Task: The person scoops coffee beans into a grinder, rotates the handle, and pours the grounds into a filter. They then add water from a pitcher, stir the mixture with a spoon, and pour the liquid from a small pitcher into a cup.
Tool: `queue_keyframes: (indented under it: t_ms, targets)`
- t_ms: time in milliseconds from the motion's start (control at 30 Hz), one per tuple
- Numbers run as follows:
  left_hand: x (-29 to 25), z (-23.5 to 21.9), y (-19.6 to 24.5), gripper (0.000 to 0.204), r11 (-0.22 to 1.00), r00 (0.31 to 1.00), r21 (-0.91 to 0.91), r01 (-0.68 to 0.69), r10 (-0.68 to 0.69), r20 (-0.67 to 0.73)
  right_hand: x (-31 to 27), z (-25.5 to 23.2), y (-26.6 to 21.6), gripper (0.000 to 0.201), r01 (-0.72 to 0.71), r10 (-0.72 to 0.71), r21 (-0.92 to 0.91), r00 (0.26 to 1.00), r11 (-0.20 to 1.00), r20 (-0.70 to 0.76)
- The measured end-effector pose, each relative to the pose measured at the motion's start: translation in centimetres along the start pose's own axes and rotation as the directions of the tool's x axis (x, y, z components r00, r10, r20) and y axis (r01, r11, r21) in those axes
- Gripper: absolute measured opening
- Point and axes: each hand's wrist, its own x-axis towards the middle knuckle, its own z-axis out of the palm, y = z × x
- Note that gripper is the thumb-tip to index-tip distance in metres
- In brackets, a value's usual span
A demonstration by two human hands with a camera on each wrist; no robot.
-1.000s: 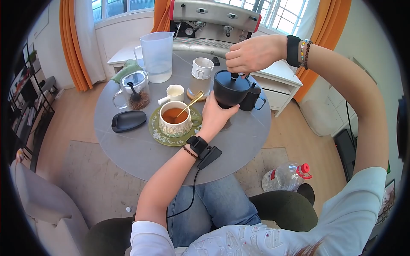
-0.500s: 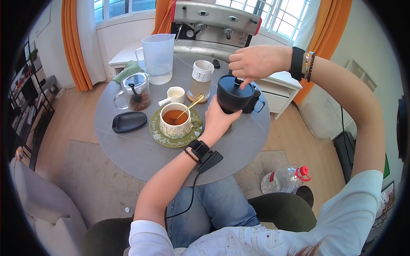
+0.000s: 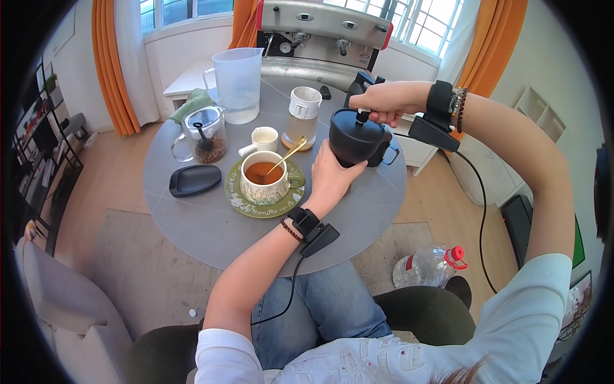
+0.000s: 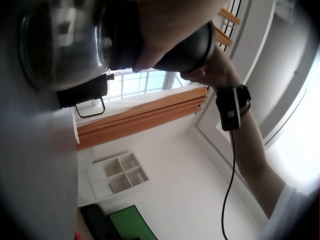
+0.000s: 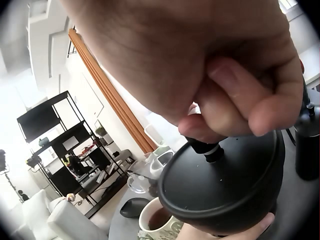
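A black hand coffee grinder [image 3: 353,153] stands at the right of the round table. My left hand [image 3: 331,180] grips its body from the near side, below the wide bowl. In the left wrist view the grinder's glass jar [image 4: 65,45] shows under that hand. Above the lid [image 5: 220,185], my right hand [image 3: 393,101] has its fingers curled around the crank, whose short shaft [image 5: 215,152] rises from the lid's middle. Much of the crank is hidden by the hand. To the left, a cup [image 3: 263,189] of reddish-brown drink with a gold spoon [image 3: 288,155] sits on a green saucer [image 3: 256,210].
Behind the cup are a small white pourer [image 3: 264,137] and a glass with a white top [image 3: 300,128]. A water jug [image 3: 235,83], a lidded glass pot [image 3: 206,137] and a black dish [image 3: 195,181] stand left. A black pitcher [image 3: 384,150] is close behind the grinder.
My right hand has circled above the lid and turned over, bringing its wrist box into view. The left hand keeps its grip while the grinder shifts slightly right.
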Motion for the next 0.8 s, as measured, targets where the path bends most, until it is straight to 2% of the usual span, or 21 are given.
queue_keyframes:
  t_ms: [100,200,233,267,300,333,367,433,467,500,700,800]
  targets:
    - [0.1,0.1,-0.3,0.058,0.999,0.999,-0.046,0.005,-0.004,0.034,0.5,-0.2,0.1,0.055,-0.029,0.027,0.05,0.999,0.998,0.042]
    - [0.5,0.0,-0.9,0.061,0.996,0.997,-0.09,0.002,0.006,0.08,-0.1,0.2,0.1,0.059,0.059,-0.059,0.009,0.997,0.998,-0.04]
    - [0.6,-0.2,-1.2,0.062,0.992,0.995,-0.123,0.0,0.013,0.104,-0.3,-0.1,-0.3,0.061,0.082,-0.082,-0.076,0.997,0.994,0.003]
    - [0.8,-0.3,-1.4,0.064,0.988,0.992,-0.156,-0.001,0.021,0.125,0.2,-0.3,0.2,0.059,0.255,-0.286,-0.293,0.956,0.921,-0.067]
    - [1.0,-0.5,-1.6,0.066,0.985,0.989,-0.173,0.001,0.025,0.148,1.0,-0.5,1.0,0.057,0.382,-0.487,-0.504,0.869,0.774,-0.089]
    - [1.0,-0.7,-1.5,0.068,0.982,0.985,-0.191,0.006,0.027,0.171,0.9,-0.3,0.9,0.055,0.452,-0.666,-0.689,0.744,0.566,-0.059]
    - [1.0,-0.8,-1.3,0.069,0.978,0.981,-0.208,0.012,0.029,0.194,-0.3,-0.3,1.1,0.044,0.509,-0.759,-0.737,0.651,0.444,-0.007]
    - [1.1,-1.2,-1.1,0.072,0.977,0.971,-0.206,0.045,0.005,0.24,-0.1,-1.2,1.7,0.04,0.494,-0.853,-0.869,0.435,-0.041,0.288]
    - [1.2,-1.3,-0.9,0.074,0.976,0.965,-0.207,0.06,-0.004,0.261,0.0,-1.8,2.1,0.038,0.431,-0.829,-0.855,0.335,-0.288,0.448]
    - [1.2,-1.4,-0.8,0.074,0.971,0.962,-0.226,0.073,-0.008,0.275,0.5,-1.9,2.6,0.037,0.425,-0.844,-0.858,0.312,-0.287,0.437]
    - [1.4,-2.1,-0.3,0.076,0.948,0.938,-0.288,0.14,-0.034,0.345,1.7,-3.3,1.8,0.039,0.435,-0.806,-0.823,0.295,-0.365,0.513]
    - [1.5,-2.5,0.3,0.076,0.942,0.922,-0.282,0.181,-0.063,0.382,1.9,-3.3,1.9,0.041,0.494,-0.825,-0.808,0.272,-0.321,0.495]
